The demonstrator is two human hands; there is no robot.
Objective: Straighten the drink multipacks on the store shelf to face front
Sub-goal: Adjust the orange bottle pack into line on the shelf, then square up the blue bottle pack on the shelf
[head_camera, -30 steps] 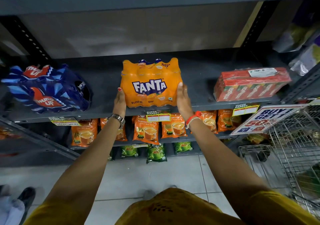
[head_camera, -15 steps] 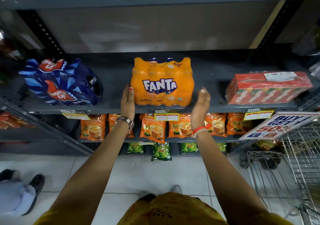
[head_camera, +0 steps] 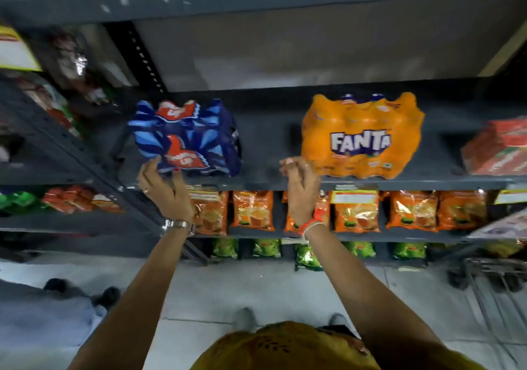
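both hands have left the orange shrink-wrapped fanta bottle multipack (head_camera: 362, 137): the left hand (head_camera: 162, 187) now grips the front lower corner of the blue plastic-wrapped thums up multipack (head_camera: 186, 138), and the right hand (head_camera: 301, 186) hangs loosely curled and empty between the packs. further back on the grey metal shelf (head_camera: 265, 180), the fanta pack squarely faces front and looks done, while the blue one sits askew and the red carton multipack (head_camera: 497, 148) at far right seems untouched.

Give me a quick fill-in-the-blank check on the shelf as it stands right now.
1. The left hand touches the ____ multipack.
2. The word printed on the orange multipack is ____.
3. The right hand hangs by the orange pack's lower ____ corner.
4. The red pack sits at the shelf's far ____.

Missing words: blue; FANTA; left; right
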